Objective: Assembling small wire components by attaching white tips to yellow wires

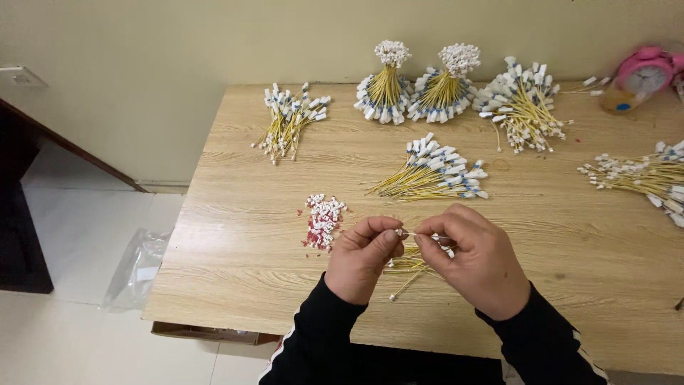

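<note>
Two hands met over the desk (235, 235), the left hand (363, 258) and right hand (474, 267) each pinching one thin yellow wire (407, 233) lying sideways between them, little plugs (324, 219) nearer the left.

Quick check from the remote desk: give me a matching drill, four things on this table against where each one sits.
Things:
1. pink alarm clock
2. pile of small red and white pieces
3. two upright wire bundles
4. plastic bag

Places:
A. on the floor, left of the table
B. far right corner of the table
C. just left of the hands
D. far edge, by the wall, near the middle

Pairs: 1-B, 2-C, 3-D, 4-A
</note>
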